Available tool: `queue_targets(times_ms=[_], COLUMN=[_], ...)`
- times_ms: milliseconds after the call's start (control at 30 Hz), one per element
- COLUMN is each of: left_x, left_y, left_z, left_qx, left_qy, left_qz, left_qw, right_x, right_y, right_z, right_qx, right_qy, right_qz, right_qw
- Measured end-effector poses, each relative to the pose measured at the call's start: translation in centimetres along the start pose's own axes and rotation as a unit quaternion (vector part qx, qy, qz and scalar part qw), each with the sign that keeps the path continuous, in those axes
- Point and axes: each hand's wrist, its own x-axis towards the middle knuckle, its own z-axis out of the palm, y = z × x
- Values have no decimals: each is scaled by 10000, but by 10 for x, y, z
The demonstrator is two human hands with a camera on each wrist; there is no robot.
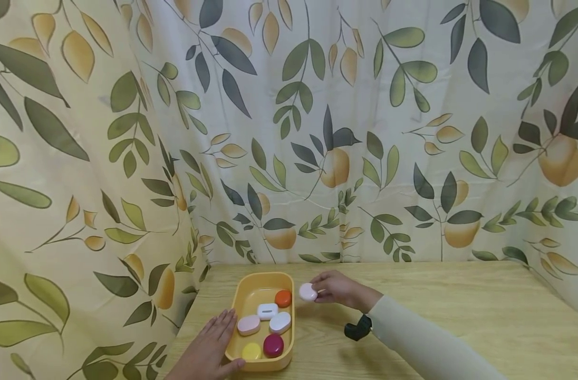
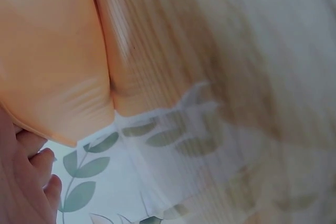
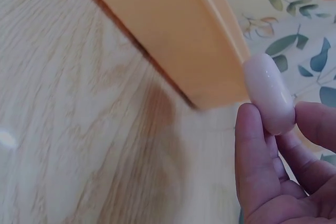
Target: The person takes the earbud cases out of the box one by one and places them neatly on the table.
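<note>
My right hand (image 1: 338, 289) pinches a small, round, pale pink case (image 1: 308, 292) between thumb and fingertips, just right of the yellow tray (image 1: 237, 295). In the right wrist view the case (image 3: 269, 95) stands on edge, smooth and glossy, near the tray's outer wall (image 3: 173, 30). My left hand (image 1: 210, 343) rests against the tray's left side with its fingers straight. Inside the tray lie an orange case (image 1: 283, 298), a white case with a dark slot (image 1: 267, 311), a pink oval one (image 1: 248, 325), a white oval one (image 1: 280, 322), a dark magenta one (image 1: 273, 345) and a yellow one (image 1: 252, 351).
A light wood table (image 1: 441, 311) extends to the right of the tray. A black wrist device (image 1: 358, 328) shows beside the right sleeve (image 1: 422, 338). Patterned curtain cloth (image 1: 279, 158) hangs behind the table and along its left side.
</note>
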Motion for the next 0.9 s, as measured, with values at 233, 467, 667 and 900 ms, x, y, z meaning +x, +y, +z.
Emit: queue_targets(times_ms=[233,467,667,900], left_x=[1,0,1,0], left_y=[1,1,1,0], left_z=[-2,-1,-2,0], left_qx=[13,1,-55,35], left_qy=[-78,104,-32,39], left_qz=[-37,100,4,60], left_qw=[10000,9999,10000,10000], right_x=[-7,-10,-15,-18], right_y=[10,20,21,27], right_z=[-12,-29,-37,-42], right_qx=[-85,-93,-47,-60], right_qy=[58,211,257,249], right_qz=[-22,-17,5,27], right_qw=[9999,9997,9997,9997])
